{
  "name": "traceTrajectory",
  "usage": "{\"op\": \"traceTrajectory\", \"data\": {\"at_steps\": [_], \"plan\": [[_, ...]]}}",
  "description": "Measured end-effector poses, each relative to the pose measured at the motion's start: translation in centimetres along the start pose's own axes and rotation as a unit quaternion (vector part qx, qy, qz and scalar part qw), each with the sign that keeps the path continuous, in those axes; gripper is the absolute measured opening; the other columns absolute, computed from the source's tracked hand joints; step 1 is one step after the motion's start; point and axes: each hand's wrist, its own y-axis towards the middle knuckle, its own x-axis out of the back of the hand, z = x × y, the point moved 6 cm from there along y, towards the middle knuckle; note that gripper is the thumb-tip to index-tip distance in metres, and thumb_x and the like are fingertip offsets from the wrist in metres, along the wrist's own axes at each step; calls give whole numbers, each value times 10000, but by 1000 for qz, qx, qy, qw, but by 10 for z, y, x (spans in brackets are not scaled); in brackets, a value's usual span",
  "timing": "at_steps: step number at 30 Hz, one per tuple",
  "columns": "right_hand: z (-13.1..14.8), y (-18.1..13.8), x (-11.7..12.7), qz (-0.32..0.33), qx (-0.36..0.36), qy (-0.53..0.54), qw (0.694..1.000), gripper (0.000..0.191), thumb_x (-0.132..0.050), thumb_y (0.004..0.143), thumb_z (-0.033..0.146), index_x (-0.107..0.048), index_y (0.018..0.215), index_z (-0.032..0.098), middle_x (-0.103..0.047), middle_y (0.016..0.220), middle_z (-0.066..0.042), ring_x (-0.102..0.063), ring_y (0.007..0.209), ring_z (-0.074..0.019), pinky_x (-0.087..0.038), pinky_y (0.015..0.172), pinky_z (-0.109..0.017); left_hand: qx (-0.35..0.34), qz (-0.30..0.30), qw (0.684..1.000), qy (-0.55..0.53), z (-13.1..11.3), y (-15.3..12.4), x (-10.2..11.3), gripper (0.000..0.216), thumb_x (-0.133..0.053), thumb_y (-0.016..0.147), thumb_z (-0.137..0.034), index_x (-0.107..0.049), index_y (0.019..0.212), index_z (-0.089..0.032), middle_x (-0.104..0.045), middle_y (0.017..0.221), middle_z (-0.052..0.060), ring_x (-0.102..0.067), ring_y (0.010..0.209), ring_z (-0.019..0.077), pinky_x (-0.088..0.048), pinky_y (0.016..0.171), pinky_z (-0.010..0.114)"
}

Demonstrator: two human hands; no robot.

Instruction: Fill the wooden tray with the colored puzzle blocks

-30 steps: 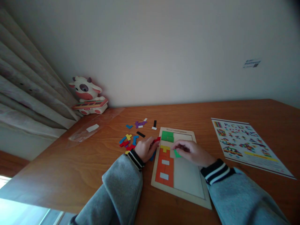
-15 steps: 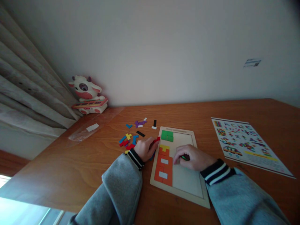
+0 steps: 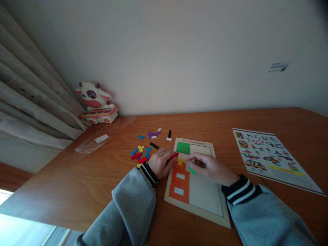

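The puzzle board (image 3: pixel 206 198) lies flat on the table (image 3: pixel 115 201) and serves as the reference for all positions. Over its upper middle, the right hand (image 3: pixel 208 166) has its fingers curled around a green piece (image 3: pixel 191 170); much of that piece is hidden, and the exact contact cannot be told. Risk: a slip of this partly covered grip could drop the piece askew on the board.

Within the board's left side sit a green block (image 3: pixel 183 147) at the top, a yellow piece (image 3: pixel 180 161) below it, then orange pieces (image 3: pixel 179 183) with two white squares. The right fingertips are near the yellow piece; a careless sweep could dislodge it.

At the board's left rim, the left hand (image 3: pixel 161 163) pinches a red piece (image 3: pixel 175 155) between thumb and fingers. The hands are apart. Should the pinch loosen, the red piece could settle across the rim.

Beyond the board's left edge lie loose pieces (image 3: pixel 143 160), close to the left cuff (image 3: pixel 148 173); a backward pull of the sleeve could scatter them. The right cuff (image 3: pixel 241 189) is beside the board's right edge and, if it catches, could turn the board. A printed sheet (image 3: pixel 269 150) lies right of the board, clear of both hands.
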Motion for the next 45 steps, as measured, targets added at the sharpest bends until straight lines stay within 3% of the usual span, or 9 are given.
{"op": "traceTrajectory", "data": {"at_steps": [2, 4, 7, 11, 17, 23, 28, 35, 45], "plan": [[-14, 5, 10, -97, -32, 33, 994, 256, -596, 854, 390, -656, 996, 186, -657, 782, -19, -589, 652, -145, -486, 584, -267, -2, 8, 1000, -4, 0, 0, -1, 219, -416, 974, -242, -591, 1073, -154, -674, 1016, 116, -611, 964, 214, -505, 874, 341], [-26, 8, 13, -153, -50, 79, 984, 284, -602, 846, 420, -623, 1013, 191, -670, 878, -45, -639, 717, -163, -535, 650, -303, 12, 9, 1000, 13, 2, 1, -2, 211, -415, 974, -243, -598, 1032, -153, -673, 988, 110, -611, 921, 213, -504, 854, 346], [-32, 12, 10, -190, -50, 89, 977, 298, -599, 845, 398, -591, 1074, 207, -668, 978, -69, -683, 796, -184, -559, 755, -350, 33, 7, 998, 44, 6, 1, -4, 210, -416, 973, -253, -604, 952, -159, -664, 960, 106, -606, 884, 211, -499, 835, 345], [-24, 15, 4, -218, -15, 43, 975, 230, -586, 863, 369, -578, 1045, 228, -670, 957, -50, -690, 803, -185, -558, 760, -344, 55, 18, 996, 73, 8, 2, -6, 256, -397, 983, -278, -607, 896, -161, -650, 857, 94, -604, 820, 200, -498, 779, 321], [-9, 17, -2, -211, 31, -35, 976, 117, -560, 883, 301, -588, 971, 228, -699, 884, -31, -672, 766, -178, -541, 729, -320, 47, 16, 997, 60, 5, 1, -4, 253, -407, 980, -283, -618, 919, -157, -668, 879, 99, -616, 818, 200, -502, 771, 324], [-11, 18, -4, -190, 16, -78, 979, 153, -546, 893, 295, -663, 957, 220, -720, 859, -35, -660, 709, -180, -530, 680, -320, 1, 13, 1000, 24, -1, 1, -4, 214, -447, 958, -251, -622, 1036, -157, -704, 1019, 100, -629, 946, 219, -513, 878, 359], [-5, 19, -8, -172, 77, -149, 971, 219, -549, 891, 224, -706, 1043, 232, -711, 1016, -77, -641, 934, -229, -518, 857, -400, -2, 8, 1000, 18, -1, 1, -4, 217, -456, 951, -252, -635, 1030, -159, -710, 1041, 109, -642, 975, 219, -524, 895, 371], [2, 17, -14, -147, 140, -229, 952, 314, -517, 902, 155, -699, 1127, 278, -636, 995, -80, -574, 949, -242, -514, 858, -420, -24, 19, 1000, 1, -1, 0, -8, 234, -451, 959, -245, -619, 1095, -158, -702, 1090, 105, -622, 1060, 210, -513, 959, 372], [2, 19, -16, -143, 127, -168, 967, 266, -480, 937, 191, -692, 1090, 237, -676, 1053, -83, -604, 984, -230, -498, 893, -421, -5, 4, 1000, 26, 3, 0, -7, 200, -436, 958, -237, -623, 957, -167, -646, 1193, 129, -598, 1107, 225, -495, 982, 421]]}}
